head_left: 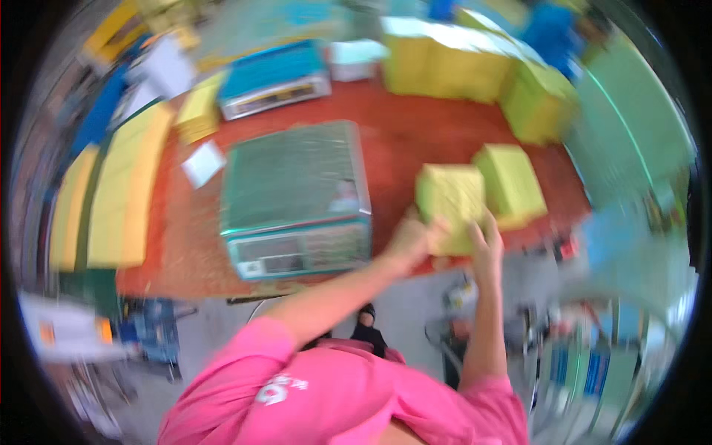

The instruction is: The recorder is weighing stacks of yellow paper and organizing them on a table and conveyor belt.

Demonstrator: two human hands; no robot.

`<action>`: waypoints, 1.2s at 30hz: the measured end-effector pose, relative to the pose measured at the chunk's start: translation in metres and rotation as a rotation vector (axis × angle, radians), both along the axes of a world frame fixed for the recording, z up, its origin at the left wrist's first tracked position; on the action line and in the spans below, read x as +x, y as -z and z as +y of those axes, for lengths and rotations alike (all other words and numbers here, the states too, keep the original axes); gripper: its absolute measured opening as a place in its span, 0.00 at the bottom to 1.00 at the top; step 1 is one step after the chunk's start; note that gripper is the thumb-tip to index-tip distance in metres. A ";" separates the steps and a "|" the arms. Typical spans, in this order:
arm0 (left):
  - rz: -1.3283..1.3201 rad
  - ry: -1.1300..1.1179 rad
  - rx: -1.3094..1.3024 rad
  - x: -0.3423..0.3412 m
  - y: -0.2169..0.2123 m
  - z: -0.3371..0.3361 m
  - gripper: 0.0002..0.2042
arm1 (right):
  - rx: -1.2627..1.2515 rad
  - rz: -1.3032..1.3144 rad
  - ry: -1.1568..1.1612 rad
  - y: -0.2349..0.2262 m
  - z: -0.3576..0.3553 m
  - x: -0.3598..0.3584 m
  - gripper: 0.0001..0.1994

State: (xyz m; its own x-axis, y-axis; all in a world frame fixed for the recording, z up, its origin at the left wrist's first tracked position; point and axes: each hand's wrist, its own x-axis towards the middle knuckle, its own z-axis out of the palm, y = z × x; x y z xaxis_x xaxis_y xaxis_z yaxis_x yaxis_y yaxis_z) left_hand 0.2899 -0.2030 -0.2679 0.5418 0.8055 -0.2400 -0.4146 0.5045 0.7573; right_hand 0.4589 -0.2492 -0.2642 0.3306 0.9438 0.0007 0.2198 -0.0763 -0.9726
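Observation:
Between my two hands is a squarish yellow block [452, 196], maybe a bundle or a box; motion blur hides its kind. My left hand [415, 237] grips its lower left side, fingers bent against it. On the right side, the fingers and thumb of my right hand [486, 245] press on its lower corner. Just right of it, a second yellow block [510, 182] sits on the red tabletop [400, 137], near the right end. To the left of my hands stands a scale [297, 178] with a flat grey-green top and a front panel with a display.
A blue-topped scale [274, 78] stands at the back, beside a small yellow stack [199, 111]. Several yellow blocks [452, 67] line the back right. Long yellow stacks [126, 193] stand at the left. A white paper piece [204, 163] lies by the near scale. A person in blue [552, 33] is beyond.

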 end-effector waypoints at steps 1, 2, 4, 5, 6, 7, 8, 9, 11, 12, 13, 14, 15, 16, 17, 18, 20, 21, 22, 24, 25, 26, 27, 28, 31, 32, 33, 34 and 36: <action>0.516 -0.068 0.318 0.020 0.014 -0.006 0.18 | -0.124 0.072 0.099 0.037 -0.001 0.027 0.22; 0.795 -0.229 0.638 0.037 0.059 -0.004 0.18 | 0.050 0.246 0.036 0.050 -0.002 0.031 0.22; 0.813 -0.068 0.621 0.032 0.037 -0.019 0.27 | 0.016 0.185 0.106 0.062 -0.011 0.048 0.23; 0.722 -0.093 0.710 0.018 0.038 -0.030 0.33 | -0.012 0.188 0.107 0.062 -0.014 0.048 0.25; 0.648 -0.137 0.830 -0.006 0.033 -0.042 0.34 | 0.038 -0.059 0.101 0.060 -0.012 0.041 0.25; 0.455 -0.031 0.676 -0.042 -0.002 -0.046 0.33 | 0.099 -0.309 0.103 0.057 -0.005 0.039 0.25; 0.488 0.068 0.622 -0.083 -0.024 -0.050 0.31 | 0.189 -0.383 0.113 0.047 0.001 0.031 0.25; 0.515 0.165 0.564 -0.124 -0.039 -0.055 0.29 | 0.282 -0.455 0.125 0.033 0.004 0.019 0.25; 0.606 0.064 0.548 -0.206 -0.046 -0.070 0.26 | 0.419 -0.442 0.100 -0.016 0.006 -0.021 0.23; 0.688 -0.107 0.639 -0.243 -0.042 -0.073 0.22 | 0.470 -0.349 0.027 -0.041 0.005 -0.047 0.22; 0.804 -0.362 0.751 -0.282 -0.020 -0.077 0.20 | 0.522 -0.250 -0.055 -0.062 0.006 -0.081 0.20; 0.892 -0.373 0.442 -0.326 -0.039 -0.081 0.19 | 0.508 -0.247 -0.132 -0.069 0.008 -0.105 0.18; 0.980 -0.617 0.479 -0.370 -0.026 -0.088 0.19 | 0.503 -0.233 -0.226 -0.077 0.011 -0.135 0.17; 1.133 -0.710 0.385 -0.413 -0.028 -0.093 0.19 | 0.506 -0.195 -0.288 -0.082 0.015 -0.175 0.17; 1.244 -0.810 0.376 -0.461 -0.026 -0.099 0.19 | 0.463 -0.212 -0.354 -0.083 0.016 -0.211 0.16; 1.262 -0.910 0.337 -0.500 -0.033 -0.107 0.20 | 0.449 -0.137 -0.455 -0.081 0.017 -0.253 0.15; 1.577 -0.966 0.358 -0.580 -0.035 -0.116 0.20 | 0.365 -0.061 -0.640 -0.070 0.012 -0.337 0.13; 1.570 -0.974 0.360 -0.611 -0.041 -0.114 0.20 | 0.255 -0.005 -0.721 -0.062 0.008 -0.376 0.12; 1.663 -1.008 0.391 -0.639 -0.050 -0.110 0.21 | 0.143 0.047 -0.795 -0.053 0.005 -0.416 0.11; 1.747 -1.051 0.419 -0.698 -0.051 -0.095 0.23 | 0.164 0.022 -0.894 -0.040 0.003 -0.499 0.09; 1.827 -1.035 0.503 -0.727 -0.043 -0.081 0.23 | 0.160 0.039 -0.931 -0.027 0.010 -0.536 0.09; 1.913 -1.015 0.581 -0.751 -0.034 -0.073 0.23 | 0.151 0.061 -0.972 -0.012 0.018 -0.574 0.09; 1.894 -1.013 0.590 -0.770 -0.024 -0.062 0.23 | 0.152 0.088 -0.994 -0.009 0.027 -0.610 0.09; 1.941 -0.932 0.614 -0.789 -0.016 -0.051 0.23 | 0.155 0.119 -1.016 -0.009 0.039 -0.646 0.09; 1.981 -0.824 0.639 -0.810 0.001 -0.033 0.22 | 0.295 0.034 -1.014 -0.009 0.077 -0.732 0.09; 2.073 -0.837 0.715 -0.805 0.004 -0.034 0.22 | 0.323 -0.053 -0.981 -0.009 0.086 -0.754 0.10; 2.174 -0.855 0.791 -0.801 0.005 -0.032 0.22 | 0.359 -0.135 -0.953 -0.006 0.095 -0.774 0.11; 2.135 -0.858 0.767 -0.802 0.006 -0.031 0.22 | 0.377 -0.127 -0.979 0.007 0.100 -0.795 0.11; 2.042 -0.801 0.692 -0.800 0.009 -0.022 0.23 | 0.243 -0.002 -0.792 0.045 0.115 -0.819 0.14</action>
